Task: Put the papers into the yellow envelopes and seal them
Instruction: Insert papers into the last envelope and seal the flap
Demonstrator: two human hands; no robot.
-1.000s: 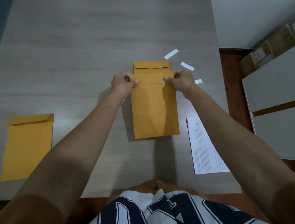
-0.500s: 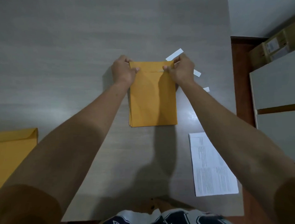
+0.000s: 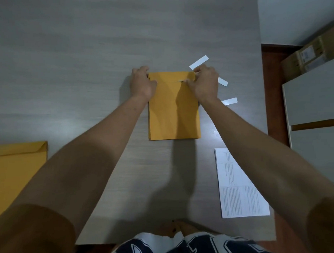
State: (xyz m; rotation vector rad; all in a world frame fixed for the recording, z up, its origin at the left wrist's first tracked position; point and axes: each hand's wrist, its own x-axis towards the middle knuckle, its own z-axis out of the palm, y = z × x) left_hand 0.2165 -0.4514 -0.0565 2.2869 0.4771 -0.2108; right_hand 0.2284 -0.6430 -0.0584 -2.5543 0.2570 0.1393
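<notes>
Nothing can be read: print on the sheet at the right edge of the bench and what seem to be labels on the cardboard box are blurred.

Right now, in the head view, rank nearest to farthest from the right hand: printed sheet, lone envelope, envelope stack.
1. Envelope stack, centre, held by the right hand.
2. Printed sheet, near right.
3. Lone envelope, far left.

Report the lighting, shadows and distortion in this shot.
Head view: dim, flat light; a soft shadow falls on the table below the centre envelope, another left of the left hand; the wide-angle lens splays the table's edges and swells the near forearms; print on the paper sheet is too small to read.
</notes>
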